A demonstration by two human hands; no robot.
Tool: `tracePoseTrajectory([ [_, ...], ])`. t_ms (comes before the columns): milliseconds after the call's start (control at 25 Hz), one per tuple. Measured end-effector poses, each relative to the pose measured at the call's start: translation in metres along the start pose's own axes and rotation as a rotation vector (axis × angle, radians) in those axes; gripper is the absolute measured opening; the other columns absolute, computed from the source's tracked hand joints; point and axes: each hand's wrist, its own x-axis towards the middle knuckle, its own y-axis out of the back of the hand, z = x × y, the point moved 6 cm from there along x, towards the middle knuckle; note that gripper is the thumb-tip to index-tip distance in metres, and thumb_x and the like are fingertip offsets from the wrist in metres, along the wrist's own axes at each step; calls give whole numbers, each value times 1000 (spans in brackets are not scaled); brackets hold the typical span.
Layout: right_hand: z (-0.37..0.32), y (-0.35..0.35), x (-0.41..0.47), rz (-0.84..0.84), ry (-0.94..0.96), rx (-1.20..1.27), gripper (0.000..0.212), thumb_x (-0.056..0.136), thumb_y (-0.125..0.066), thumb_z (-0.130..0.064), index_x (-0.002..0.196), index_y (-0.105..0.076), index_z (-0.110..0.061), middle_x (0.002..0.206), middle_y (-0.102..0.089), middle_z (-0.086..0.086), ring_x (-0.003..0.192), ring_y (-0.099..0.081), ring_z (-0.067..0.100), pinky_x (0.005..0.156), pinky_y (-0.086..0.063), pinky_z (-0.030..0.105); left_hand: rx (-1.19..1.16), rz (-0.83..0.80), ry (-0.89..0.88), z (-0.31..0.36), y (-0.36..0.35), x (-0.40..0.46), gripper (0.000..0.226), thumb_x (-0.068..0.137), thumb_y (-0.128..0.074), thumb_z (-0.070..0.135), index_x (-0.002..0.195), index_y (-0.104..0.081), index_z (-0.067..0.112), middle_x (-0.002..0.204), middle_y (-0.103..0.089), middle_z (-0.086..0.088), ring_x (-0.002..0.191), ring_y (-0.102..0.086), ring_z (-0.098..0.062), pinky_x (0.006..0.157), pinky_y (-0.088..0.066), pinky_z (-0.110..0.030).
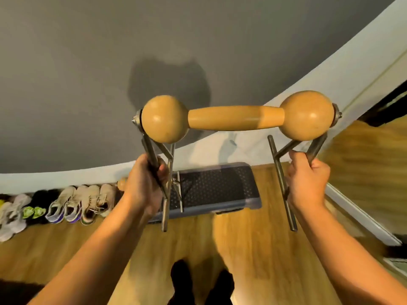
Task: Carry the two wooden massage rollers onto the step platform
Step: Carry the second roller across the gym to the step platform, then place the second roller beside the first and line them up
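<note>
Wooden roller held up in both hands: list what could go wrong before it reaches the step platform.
1. The wooden roller hangs in a metal frame gripped only at its two sides by the left hand and right hand; a slipping grip could tip it.
2. Something metal already lies on the step platform, so the frame's feet could strike it.
3. Shoes line the wall beside the platform, a tripping hazard.

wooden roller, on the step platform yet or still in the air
In the air: both hands, left and right, hold the wooden roller above the step platform.
</note>
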Motion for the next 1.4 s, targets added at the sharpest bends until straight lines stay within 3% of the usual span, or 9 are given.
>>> tracePoseTrajectory([
  [160,81,-12,70,-9,-39,-12,42,79,-67,-30,45,-44,-22,46,-33,-10,48,-29,17,47,-25,31,-87,79,3,-80,-4,73,37,101,-35,17,65,-42,20,54,-35,2,52,-28,-12,55,-26,-28],
  [400,231,-31,146,-77,-157,-8,41,81,-62,-28,42,-52,-27,45,-34,-13,40,-31,7,39,-29,20,-84,86,9,-203,14,199,40,99,-36,20,61,-47,21,53,-39,3,51,-33,-11,54,-31,-26],
  [520,299,-36,166,-34,-231,-28,37,76,-64,-30,41,-53,-27,46,-35,-12,41,-33,8,40,-31,19,-98,62,14,-258,36,239,46,101,-34,21,58,-50,22,54,-39,3,51,-33,-11,54,-31,-25],
  [680,396,-38,181,54,-293,-80,24,75,-67,-33,57,-53,-25,47,-40,-11,43,-40,6,43,-36,19,-108,-8,27,-338,72,286,57,105,-29,19,54,-54,25,52,-38,4,51,-30,-11,51,-31,-25],
  [800,456,-40,181,16,-288,-67,31,85,-66,-27,58,-51,-22,49,-42,-7,47,-41,7,44,-38,21,-60,-27,38,-380,96,314,54,103,-30,19,54,-54,25,52,-37,5,53,-28,-12,53,-31,-25],
  [960,512,-41,178,5,-315,-21,24,81,-66,-27,63,-51,-22,52,-44,-6,50,-40,7,49,-37,26,7,4,32,-421,119,344,52,101,-28,16,54,-48,23,49,-36,5,53,-25,-14,57,-26,-27],
  [1120,548,-44,190,32,-315,15,21,77,-68,-25,68,-49,-22,51,-44,-6,47,-39,8,45,-36,23,15,45,32,-451,128,360,44,105,-26,17,63,-41,18,52,-31,2,57,-19,-17,58,-21,-30],
  [1320,573,-50,213,-16,-261,49,29,72,-70,-28,45,-61,-26,49,-44,-8,47,-42,9,47,-37,23,30,36,14,-472,125,379,44,104,-26,12,62,-40,17,51,-33,2,56,-20,-16,59,-21,-31],
  [1400,581,-51,219,-17,-268,73,25,72,-71,-28,50,-60,-24,50,-44,-6,47,-43,10,47,-39,22,25,34,17,-477,124,389,47,104,-26,12,61,-43,17,50,-34,3,55,-22,-15,57,-22,-29],
])
